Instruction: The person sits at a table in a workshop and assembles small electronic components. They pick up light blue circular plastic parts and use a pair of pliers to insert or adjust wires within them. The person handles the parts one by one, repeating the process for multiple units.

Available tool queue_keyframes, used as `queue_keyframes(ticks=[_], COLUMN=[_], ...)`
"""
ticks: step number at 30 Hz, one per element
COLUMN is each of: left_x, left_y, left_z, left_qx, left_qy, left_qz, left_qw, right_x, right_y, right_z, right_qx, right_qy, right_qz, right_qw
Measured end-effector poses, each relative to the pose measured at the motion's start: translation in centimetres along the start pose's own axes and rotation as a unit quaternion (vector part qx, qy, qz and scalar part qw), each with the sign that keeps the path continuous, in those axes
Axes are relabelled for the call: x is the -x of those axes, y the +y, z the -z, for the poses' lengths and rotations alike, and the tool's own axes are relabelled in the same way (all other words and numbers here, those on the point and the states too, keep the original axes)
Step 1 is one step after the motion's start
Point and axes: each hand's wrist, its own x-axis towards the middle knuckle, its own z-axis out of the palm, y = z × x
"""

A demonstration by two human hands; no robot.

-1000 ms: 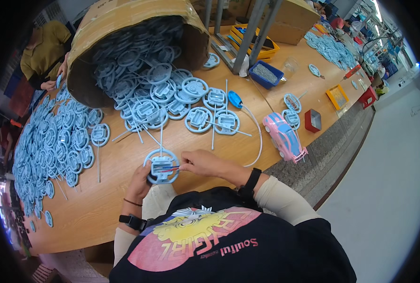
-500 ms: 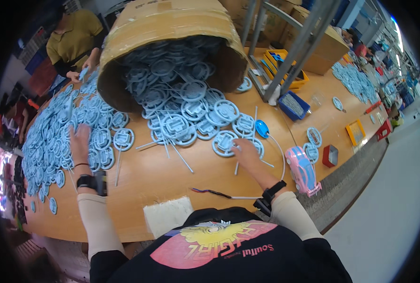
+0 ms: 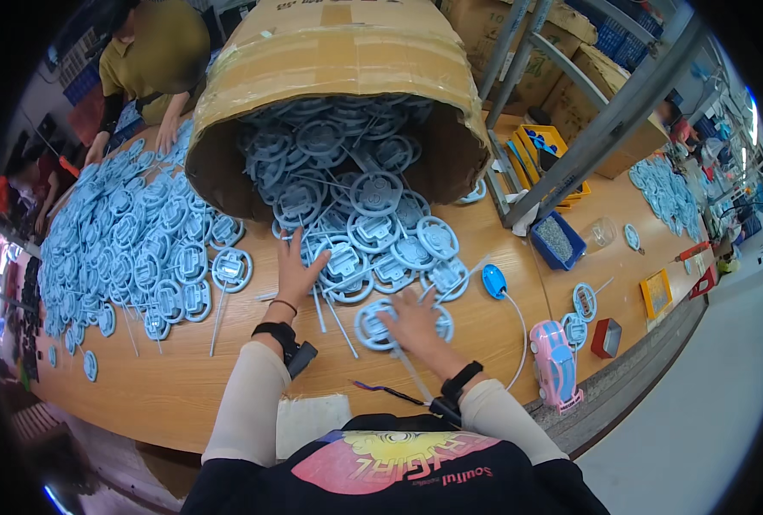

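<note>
At the left of the wooden bench (image 3: 184, 382) lies a wide heap of light blue wheels (image 3: 141, 232), a co-worker (image 3: 154, 64) behind it; next is a large carton (image 3: 338, 56) on its side, with more wheels (image 3: 373, 230) at its mouth. The left hand (image 3: 295, 273), fingers spread, touches these, while the right hand (image 3: 417, 324), apart from it, covers the front wheels (image 3: 369, 326), its grip impossible to tell. Farther right stand a metal frame (image 3: 609, 123), a blue tray (image 3: 573, 259) and a pink toy car (image 3: 555, 365), before the pale floor (image 3: 690, 378).
</note>
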Motion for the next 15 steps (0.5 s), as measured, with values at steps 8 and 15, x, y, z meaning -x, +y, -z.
queue_keyframes(ticks=[8, 15], left_x=[5.0, 7.9], left_y=[3.3, 3.9], left_z=[2.7, 6.1], left_qx=[-0.014, -0.041], left_qy=[-0.060, 0.014], left_qz=[-0.015, -0.046], left_qw=[0.998, 0.998], right_x=[-0.1, 1.0], right_y=[-4.5, -2.3], right_z=[-2.8, 2.2], right_qx=[-0.133, -0.104], right_qy=[-0.032, -0.001], right_qz=[0.178, 0.166], right_qw=[0.974, 0.981])
